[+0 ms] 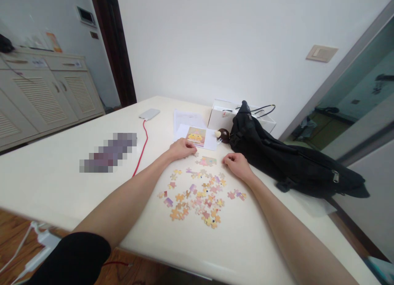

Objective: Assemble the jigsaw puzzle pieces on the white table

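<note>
A person's two bare forearms are reaching across a cream table toward its far edge. The left hand is resting knuckles up, fingers curled together; whether they are pinching a piece is hidden. The right hand is lying loosely closed, fingertips tucked under, apparently holding nothing. Between the hands a small joined puzzle section is sitting, and loose jigsaw pieces are spreading toward the near edge. A reference picture is lying just beyond the left hand. A black bag is slumping along the right edge, partly covering a white box. A red cable is running to a phone.
</note>
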`<state>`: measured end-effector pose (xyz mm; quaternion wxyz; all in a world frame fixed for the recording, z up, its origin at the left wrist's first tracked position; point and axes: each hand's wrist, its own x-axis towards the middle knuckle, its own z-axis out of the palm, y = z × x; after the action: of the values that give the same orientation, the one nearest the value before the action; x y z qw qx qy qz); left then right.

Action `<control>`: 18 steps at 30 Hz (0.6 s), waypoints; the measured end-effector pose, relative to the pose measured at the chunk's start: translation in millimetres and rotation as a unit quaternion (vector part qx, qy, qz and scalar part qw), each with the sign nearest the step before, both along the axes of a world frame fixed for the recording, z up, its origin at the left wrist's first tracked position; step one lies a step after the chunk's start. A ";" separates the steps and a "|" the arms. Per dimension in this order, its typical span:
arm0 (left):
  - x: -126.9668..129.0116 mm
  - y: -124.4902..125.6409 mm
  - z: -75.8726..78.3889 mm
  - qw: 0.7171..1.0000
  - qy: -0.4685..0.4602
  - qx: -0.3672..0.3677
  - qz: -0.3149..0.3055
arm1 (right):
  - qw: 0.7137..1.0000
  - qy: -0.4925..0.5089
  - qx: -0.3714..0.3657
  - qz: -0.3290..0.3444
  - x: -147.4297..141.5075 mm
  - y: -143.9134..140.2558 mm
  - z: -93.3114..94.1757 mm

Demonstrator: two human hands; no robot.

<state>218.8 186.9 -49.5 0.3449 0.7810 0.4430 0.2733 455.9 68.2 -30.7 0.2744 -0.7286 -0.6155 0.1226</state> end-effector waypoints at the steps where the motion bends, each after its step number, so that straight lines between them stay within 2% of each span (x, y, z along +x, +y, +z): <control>1: 0.1 -0.2 0.2 1.000 0.000 -0.002 0.002 | 1.000 0.000 0.001 0.000 0.0 -0.1 0.0; 18: 0.6 -4.2 5.0 1.000 0.025 0.000 0.011 | 1.000 0.003 0.007 0.005 -0.5 0.3 -0.1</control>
<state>219.4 182.8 -44.5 0.3308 0.7828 0.4598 0.2576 455.4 68.5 -30.8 0.2809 -0.7230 -0.6193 0.1216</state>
